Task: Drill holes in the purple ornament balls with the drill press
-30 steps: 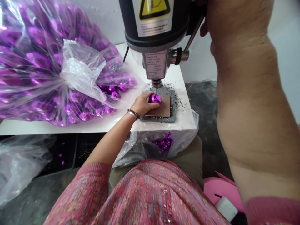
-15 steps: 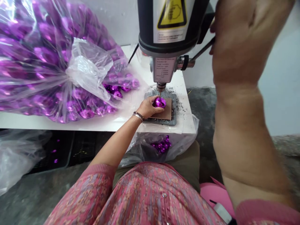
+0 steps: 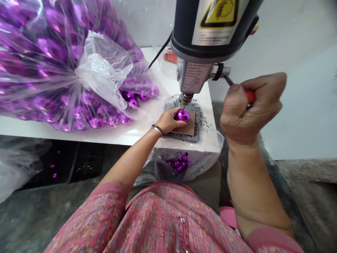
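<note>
My left hand is closed around a shiny purple faceted ball, thumb on the near side and fingers on the far side. The ball sits on a brown board on the grey base of a drill press. Right above the ball is the thin drill bit; whether it is inside the ball I cannot tell. To the right, my right hand is wrapped around the press's feed lever, with its red knob showing between the fingers.
A big clear bag of purple balls covers the left of the white table. Dark shavings lie around the base. Below the table edge hangs a plastic bag holding more purple balls. A black cord runs behind the press.
My right hand has come down with the lever, from beside the motor housing to lower right of it. My left hand still holds the ball under the bit. The view has shifted slightly.
</note>
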Demonstrator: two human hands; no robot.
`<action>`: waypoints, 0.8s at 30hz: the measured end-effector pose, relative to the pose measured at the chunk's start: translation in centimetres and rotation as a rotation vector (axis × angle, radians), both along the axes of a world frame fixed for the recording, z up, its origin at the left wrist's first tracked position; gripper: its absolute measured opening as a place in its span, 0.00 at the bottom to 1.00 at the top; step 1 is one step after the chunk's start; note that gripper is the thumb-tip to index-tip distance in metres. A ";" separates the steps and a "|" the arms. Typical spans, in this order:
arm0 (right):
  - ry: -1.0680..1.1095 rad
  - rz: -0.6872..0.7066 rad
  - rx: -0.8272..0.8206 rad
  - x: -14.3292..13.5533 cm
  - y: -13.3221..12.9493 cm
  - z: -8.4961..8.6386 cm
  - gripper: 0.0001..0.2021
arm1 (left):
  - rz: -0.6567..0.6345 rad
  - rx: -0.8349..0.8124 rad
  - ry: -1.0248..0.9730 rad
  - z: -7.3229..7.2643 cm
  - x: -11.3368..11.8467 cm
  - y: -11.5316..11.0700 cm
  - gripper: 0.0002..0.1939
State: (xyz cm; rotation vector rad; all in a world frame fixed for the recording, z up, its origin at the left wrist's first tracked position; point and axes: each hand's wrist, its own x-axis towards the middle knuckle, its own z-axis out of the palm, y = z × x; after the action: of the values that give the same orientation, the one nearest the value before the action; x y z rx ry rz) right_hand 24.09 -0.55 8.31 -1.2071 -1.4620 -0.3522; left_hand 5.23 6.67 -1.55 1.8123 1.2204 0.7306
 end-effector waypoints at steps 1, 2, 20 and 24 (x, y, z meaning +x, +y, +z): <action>0.001 -0.003 0.001 -0.1 0.0 -0.2 0.23 | -0.007 -0.019 0.012 0.1 0.0 0.0 0.33; 0.005 -0.006 0.005 -0.1 0.0 -0.4 0.24 | -0.016 -0.039 0.026 0.2 0.0 -0.1 0.34; 0.067 0.067 0.140 -0.4 1.5 -4.5 0.21 | -0.030 -0.042 0.080 0.5 0.2 -0.3 0.31; 0.142 0.051 0.065 -0.3 2.0 0.8 0.22 | -0.026 -0.058 0.064 0.3 0.3 -0.5 0.31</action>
State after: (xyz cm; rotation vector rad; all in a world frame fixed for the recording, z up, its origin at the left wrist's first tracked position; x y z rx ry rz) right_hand 23.77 1.49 9.11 -1.1178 -1.3465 -0.2714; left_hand 5.57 6.20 -1.30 1.8132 1.2444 0.6202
